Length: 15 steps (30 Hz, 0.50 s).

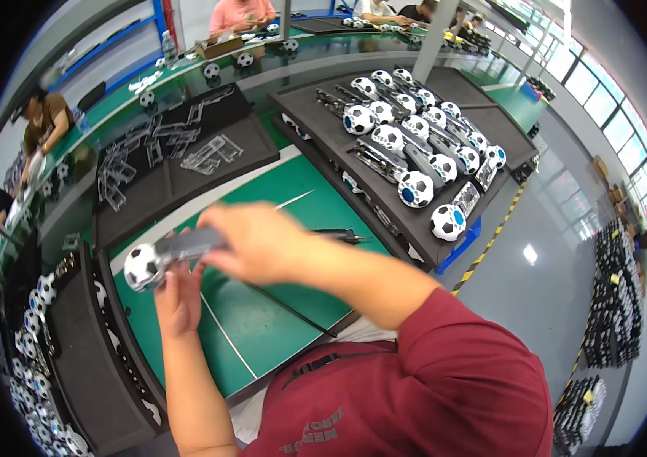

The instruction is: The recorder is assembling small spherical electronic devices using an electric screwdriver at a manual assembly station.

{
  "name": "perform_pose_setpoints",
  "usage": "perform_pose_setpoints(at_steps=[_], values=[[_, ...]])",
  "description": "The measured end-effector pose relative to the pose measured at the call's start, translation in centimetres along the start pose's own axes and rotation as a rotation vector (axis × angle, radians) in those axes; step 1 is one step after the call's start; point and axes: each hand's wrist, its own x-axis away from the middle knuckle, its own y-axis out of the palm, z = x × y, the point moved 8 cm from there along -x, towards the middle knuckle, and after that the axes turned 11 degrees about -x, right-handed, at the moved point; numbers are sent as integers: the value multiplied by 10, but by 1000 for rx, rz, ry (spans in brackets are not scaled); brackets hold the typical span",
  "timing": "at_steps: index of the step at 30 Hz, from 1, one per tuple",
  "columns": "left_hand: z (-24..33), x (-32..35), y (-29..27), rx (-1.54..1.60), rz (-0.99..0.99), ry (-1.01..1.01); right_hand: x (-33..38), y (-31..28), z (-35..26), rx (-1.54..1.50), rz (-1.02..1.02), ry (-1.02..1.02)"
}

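Observation:
A device with a black-and-white football-shaped head and a dark grey flat body is held up over the green work mat. My left hand grips it from below, close to where the ball meets the body. My right hand is closed around the body's other end, somewhat blurred by motion. Behind my right wrist a black pen-shaped tool lies on the mat, partly hidden by the arm. A thin black cord or rod crosses the mat below the right forearm.
A dark tray at the right holds several football-headed devices. Clear plastic frames lie on another dark tray at the far left. More ball devices are stacked at left. Other people work along the far bench.

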Motion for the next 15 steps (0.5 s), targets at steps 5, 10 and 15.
perform_pose_setpoints(at_steps=[5,10,15], values=[[1,7,19,-249,-40,-120,-23,-147,-31,495,208,103],[-11,6,26,-452,-36,-206,-77,-231,44,909,74,359],[-14,9,25,-526,-9,-227,-123,-249,140,1046,-118,530]])
